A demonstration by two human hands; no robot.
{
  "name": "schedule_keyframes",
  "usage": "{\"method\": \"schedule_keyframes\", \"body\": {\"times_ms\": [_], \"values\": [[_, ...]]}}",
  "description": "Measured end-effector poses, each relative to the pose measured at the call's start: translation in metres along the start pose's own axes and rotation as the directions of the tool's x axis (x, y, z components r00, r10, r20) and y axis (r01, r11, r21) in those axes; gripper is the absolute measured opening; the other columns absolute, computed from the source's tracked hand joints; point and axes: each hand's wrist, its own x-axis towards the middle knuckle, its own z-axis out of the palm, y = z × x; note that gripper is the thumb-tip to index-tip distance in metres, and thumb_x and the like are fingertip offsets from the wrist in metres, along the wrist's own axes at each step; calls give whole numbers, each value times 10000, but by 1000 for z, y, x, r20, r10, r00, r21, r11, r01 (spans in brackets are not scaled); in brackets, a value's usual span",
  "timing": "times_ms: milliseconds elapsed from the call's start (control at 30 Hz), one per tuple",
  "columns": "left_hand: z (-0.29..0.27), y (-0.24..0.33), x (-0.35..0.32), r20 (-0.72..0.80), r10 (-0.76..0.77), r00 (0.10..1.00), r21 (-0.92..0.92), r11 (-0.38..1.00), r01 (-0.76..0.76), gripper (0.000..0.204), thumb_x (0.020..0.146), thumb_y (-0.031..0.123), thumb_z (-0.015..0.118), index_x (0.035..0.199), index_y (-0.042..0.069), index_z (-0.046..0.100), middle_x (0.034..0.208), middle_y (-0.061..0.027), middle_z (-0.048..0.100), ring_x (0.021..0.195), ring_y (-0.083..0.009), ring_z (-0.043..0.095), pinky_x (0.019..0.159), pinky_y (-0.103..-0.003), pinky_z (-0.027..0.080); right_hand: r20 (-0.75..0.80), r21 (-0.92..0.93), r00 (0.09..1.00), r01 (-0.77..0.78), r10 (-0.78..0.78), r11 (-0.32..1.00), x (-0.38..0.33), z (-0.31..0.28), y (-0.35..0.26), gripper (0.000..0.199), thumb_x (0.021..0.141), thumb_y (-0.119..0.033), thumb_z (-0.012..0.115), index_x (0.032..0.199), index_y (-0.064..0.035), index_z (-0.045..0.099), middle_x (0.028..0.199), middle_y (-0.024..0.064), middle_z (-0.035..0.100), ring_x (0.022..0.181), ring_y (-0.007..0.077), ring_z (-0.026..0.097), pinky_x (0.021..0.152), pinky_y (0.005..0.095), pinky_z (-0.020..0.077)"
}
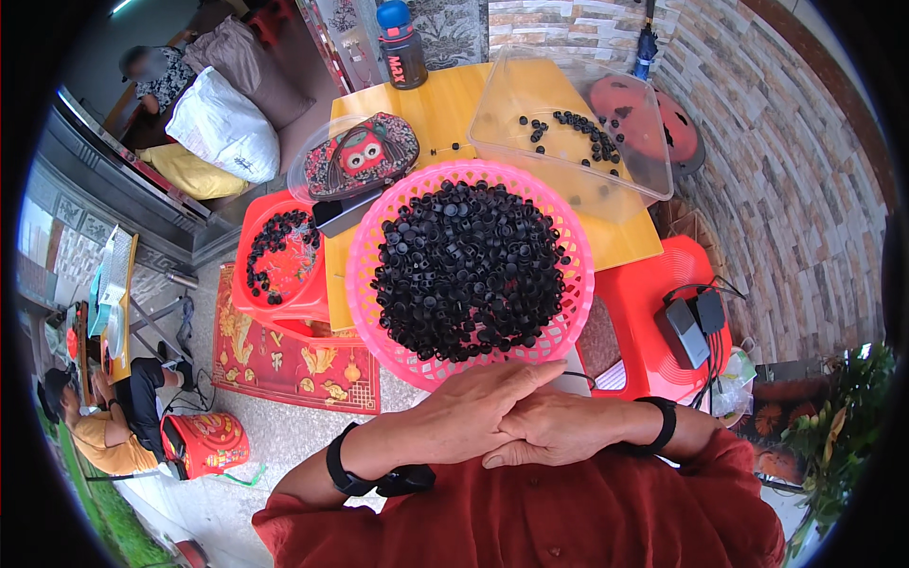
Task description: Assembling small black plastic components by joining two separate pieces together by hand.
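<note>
My left hand [464,412] and my right hand [563,423] cross in front of my chest at the near rim of a pink plastic basket [364,327]. My left fingers stretch out flat to the right, over the right hand. The right thumb points left, while its other fingers are partly hidden; no object shows in either hand. Small round black plastic caps [464,270] fill the basket in a heap. Dark bands circle both wrists. Left of the basket, a red stool [248,251] carries more black parts and thin pale bits.
A clear plastic tub [502,123] with scattered black parts lies on the yellow table [445,95], near a bottle [402,52] and an owl-patterned pouch [365,151]. Black devices with cables [691,327] rest on a red stool [615,284] at right. Other people sit at left.
</note>
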Motion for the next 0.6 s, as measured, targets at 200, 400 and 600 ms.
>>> {"method": "schedule_keyframes", "body": {"times_ms": [200, 400, 600], "values": [[8, 9, -7, 26, -174, 984, 104, 980, 170, 542, 785, 254, 600, 1232, -12, 446, 1037, -205, 552, 952, -354, 560, 828, -423, 450, 2, -29, 1000, 10, -10, 1000, -11, 6, 5, 289, 879, -269, 577, 861, 10, 504, 806, 199, 561, 776, 368, 555, 691, 445, 425], [-14, 2, -16, -67, 1, 998, 233, 972, 14, 599, 787, 300, 648, 1255, 9, 413, 1050, -171, 538, 942, -352, 558, 825, -411, 446, 7, -39, 991, -134, 135, 990, -15, -19, -7, 254, 915, -248, 524, 853, -2, 504, 665, 147, 543, 622, 340, 557, 572, 424, 430], [-55, -31, -24, -735, -303, 607, -459, 881, -115, 303, 824, -5, 635, 742, 123, 374, 606, 46, 308, 468, -37, 247, 416, -194, 245, -453, -11, 871, -221, 192, 975, -14, -46, -3, 118, 888, -113, 549, 831, -10, 546, 687, 115, 575, 601, 259, 589, 523, 319, 438]]}}
